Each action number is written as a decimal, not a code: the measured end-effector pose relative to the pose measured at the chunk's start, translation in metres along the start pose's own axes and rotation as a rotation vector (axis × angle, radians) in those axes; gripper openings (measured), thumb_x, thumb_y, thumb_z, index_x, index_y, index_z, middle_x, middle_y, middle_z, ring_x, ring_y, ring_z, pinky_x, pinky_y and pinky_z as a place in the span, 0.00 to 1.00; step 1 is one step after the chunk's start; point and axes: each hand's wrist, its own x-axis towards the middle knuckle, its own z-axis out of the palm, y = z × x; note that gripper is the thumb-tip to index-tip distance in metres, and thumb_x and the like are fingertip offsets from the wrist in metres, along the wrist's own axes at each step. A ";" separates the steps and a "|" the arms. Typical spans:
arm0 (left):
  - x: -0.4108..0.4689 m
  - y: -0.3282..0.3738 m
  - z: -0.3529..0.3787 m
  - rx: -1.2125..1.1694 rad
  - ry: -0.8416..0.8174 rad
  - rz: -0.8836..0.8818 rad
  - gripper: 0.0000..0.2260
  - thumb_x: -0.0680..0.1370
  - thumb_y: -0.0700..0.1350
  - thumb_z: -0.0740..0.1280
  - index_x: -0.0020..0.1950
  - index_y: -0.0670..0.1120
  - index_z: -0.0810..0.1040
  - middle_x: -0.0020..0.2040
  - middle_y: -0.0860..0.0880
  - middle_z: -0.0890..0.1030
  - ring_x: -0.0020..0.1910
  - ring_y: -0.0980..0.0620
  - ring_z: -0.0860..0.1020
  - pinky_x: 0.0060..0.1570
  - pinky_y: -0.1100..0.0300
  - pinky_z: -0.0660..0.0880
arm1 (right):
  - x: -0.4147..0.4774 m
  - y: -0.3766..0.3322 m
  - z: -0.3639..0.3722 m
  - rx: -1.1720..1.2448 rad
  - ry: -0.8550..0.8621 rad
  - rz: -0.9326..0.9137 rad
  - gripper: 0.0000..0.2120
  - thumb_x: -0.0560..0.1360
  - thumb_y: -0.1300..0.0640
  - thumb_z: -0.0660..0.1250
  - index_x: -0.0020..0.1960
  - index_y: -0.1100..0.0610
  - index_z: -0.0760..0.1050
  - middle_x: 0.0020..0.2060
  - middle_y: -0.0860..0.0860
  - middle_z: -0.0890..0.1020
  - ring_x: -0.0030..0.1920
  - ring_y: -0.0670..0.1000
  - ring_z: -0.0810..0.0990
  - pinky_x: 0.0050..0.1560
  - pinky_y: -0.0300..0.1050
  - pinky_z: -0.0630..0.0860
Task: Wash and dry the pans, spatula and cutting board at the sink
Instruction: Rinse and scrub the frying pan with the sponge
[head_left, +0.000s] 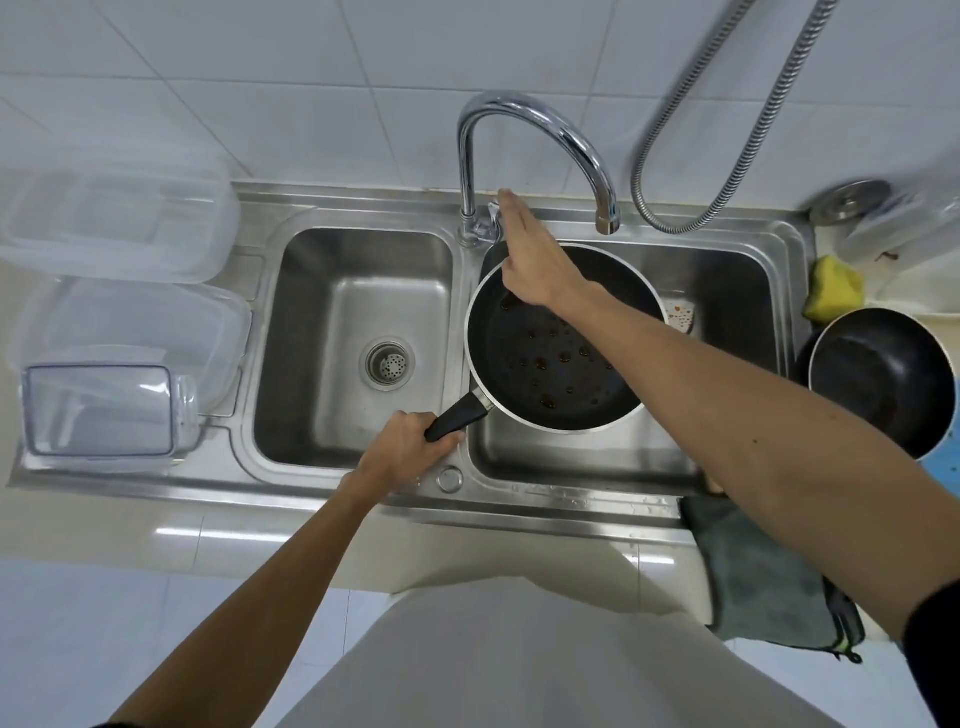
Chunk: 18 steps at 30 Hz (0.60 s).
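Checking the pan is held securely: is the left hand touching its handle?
Touching. The head view shows the left hand with fingers curled round the black handle of the pan, no gap between them.

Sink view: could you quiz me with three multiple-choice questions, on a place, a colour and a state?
1. Where is the held pan? A. over the left basin B. over the right basin C. on the counter
2. What colour is the sponge? A. pink B. blue C. yellow
3. How does the held pan look inside? A. spotless B. spotted with brown drops C. full of water
Answers: B, the left hand holds it above that basin; C, it shows yellow; B, brown drops dot its surface.
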 end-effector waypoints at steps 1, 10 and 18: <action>0.003 -0.002 0.000 0.003 -0.002 0.008 0.20 0.74 0.57 0.71 0.30 0.52 0.67 0.27 0.51 0.73 0.26 0.51 0.72 0.28 0.62 0.66 | -0.001 -0.001 0.002 0.020 0.001 0.008 0.38 0.76 0.72 0.62 0.81 0.66 0.47 0.80 0.63 0.55 0.80 0.60 0.56 0.79 0.49 0.55; 0.022 -0.007 -0.003 0.031 -0.039 0.086 0.20 0.75 0.58 0.72 0.32 0.49 0.70 0.27 0.50 0.73 0.28 0.50 0.73 0.28 0.62 0.65 | -0.003 -0.002 0.006 0.050 0.011 0.021 0.40 0.76 0.69 0.65 0.82 0.62 0.47 0.79 0.61 0.61 0.75 0.61 0.68 0.74 0.50 0.65; 0.020 -0.002 0.013 0.025 -0.029 0.094 0.12 0.76 0.54 0.71 0.41 0.48 0.75 0.29 0.56 0.73 0.27 0.56 0.72 0.29 0.68 0.63 | -0.006 -0.005 0.009 0.074 -0.001 0.021 0.39 0.76 0.69 0.65 0.81 0.65 0.49 0.78 0.62 0.61 0.77 0.60 0.64 0.77 0.52 0.63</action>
